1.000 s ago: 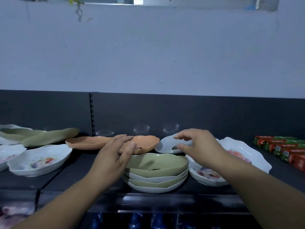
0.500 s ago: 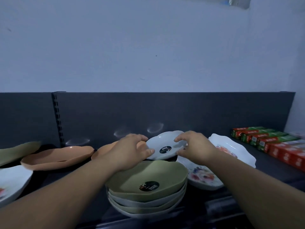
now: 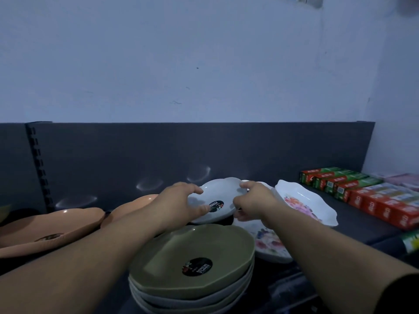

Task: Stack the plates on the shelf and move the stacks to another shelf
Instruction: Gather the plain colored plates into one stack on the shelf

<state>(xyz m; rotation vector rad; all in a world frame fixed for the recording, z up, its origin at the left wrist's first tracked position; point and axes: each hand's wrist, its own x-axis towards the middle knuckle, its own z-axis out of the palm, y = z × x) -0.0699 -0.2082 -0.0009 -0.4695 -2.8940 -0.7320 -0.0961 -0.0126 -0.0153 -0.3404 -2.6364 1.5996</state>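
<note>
A small white plate (image 3: 221, 196) with a black sticker is held tilted just above the dark shelf (image 3: 362, 230), behind the stack. My left hand (image 3: 179, 205) grips its left rim with the thumb on the inside. My right hand (image 3: 254, 202) grips its right rim. In front stands a stack of several plates (image 3: 192, 268), green on top with a black sticker, white and green below. Two orange plates (image 3: 56, 227) lie to the left. Two white floral plates (image 3: 306, 205) lie to the right, one partly under my right forearm.
Rows of red and green boxes (image 3: 362, 191) fill the shelf's right end. A dark back panel (image 3: 158, 155) rises behind the plates, with a slotted upright (image 3: 37, 164) at the left. A pale wall stands above it.
Both hands have closed on the small white plate and lifted and tilted it toward me. The view has moved closer and to the right.
</note>
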